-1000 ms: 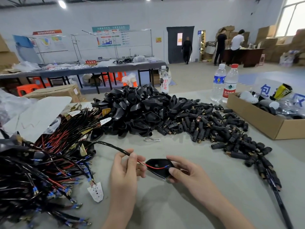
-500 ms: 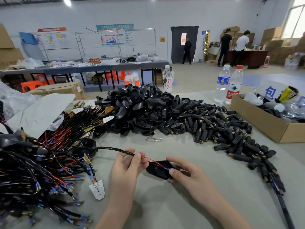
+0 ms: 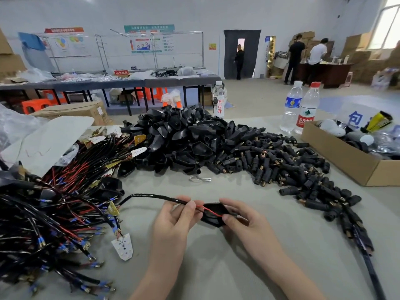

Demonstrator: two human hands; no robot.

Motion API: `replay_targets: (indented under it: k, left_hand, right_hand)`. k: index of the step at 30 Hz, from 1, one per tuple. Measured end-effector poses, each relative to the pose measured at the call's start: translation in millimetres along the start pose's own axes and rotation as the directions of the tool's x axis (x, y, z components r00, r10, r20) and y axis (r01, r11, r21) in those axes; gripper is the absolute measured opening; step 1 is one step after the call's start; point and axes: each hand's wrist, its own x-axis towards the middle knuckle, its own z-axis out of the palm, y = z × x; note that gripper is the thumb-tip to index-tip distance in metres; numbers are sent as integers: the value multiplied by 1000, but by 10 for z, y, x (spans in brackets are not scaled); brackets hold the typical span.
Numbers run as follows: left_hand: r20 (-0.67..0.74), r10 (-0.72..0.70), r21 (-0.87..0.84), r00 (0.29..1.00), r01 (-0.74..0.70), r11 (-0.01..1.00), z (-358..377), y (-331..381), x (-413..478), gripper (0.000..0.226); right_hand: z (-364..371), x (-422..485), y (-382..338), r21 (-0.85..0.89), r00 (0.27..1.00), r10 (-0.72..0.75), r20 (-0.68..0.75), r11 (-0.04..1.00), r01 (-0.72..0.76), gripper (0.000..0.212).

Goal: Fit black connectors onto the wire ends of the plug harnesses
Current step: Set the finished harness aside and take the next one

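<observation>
Black teardrop-shaped plastic connector shell (image 3: 213,213) sat low over the grey table top (image 3: 216,267), right between the two hands and touching both. The right hand (image 3: 244,221) held it, thumb and forefinger curled round its right end. The left hand (image 3: 173,221) pinched the black sheathed harness cable (image 3: 151,196) just beside the shell's left end. From that pinch a thin red wire (image 3: 211,211) ran rightward across the shell's upturned hollow to the right thumb.

The shell's long axis lay roughly left to right, dipping slightly toward the right, nearly in line with the cable. Fingers covered both ends, so which end was the narrow one could not be told. The wire end was hidden at the right thumb.

The fit probably turned on keeping wire and shell on that shared line, the left hand feeding and the right steadying. Loose black plastic shells (image 3: 184,137) were heaped well behind.
</observation>
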Motion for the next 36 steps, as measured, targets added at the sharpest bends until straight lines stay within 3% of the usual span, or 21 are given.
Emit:
replay_targets:
  k: [7,16,28,36]
  left_hand:
    - [-129,45,2,991,-46,999,44,-1,-33,5]
    - [-69,121,188,990,-106,976,-2,2,-15,10]
    - [-33,13,46,999,-11,999,-41,32,12,9]
    - [-47,-67,-52,997,65,997,28,10,-9,8]
  right_hand:
    - [-25,-65,-14,-72,995,-34,98,997,41,40]
    - [-47,-21,2,-37,997,-29,65,999,31,37]
    - [-99,-24,-11,44,999,11,35,999,-13,34]
    - [-30,-57,-8,112,994,4,105,994,-15,29]
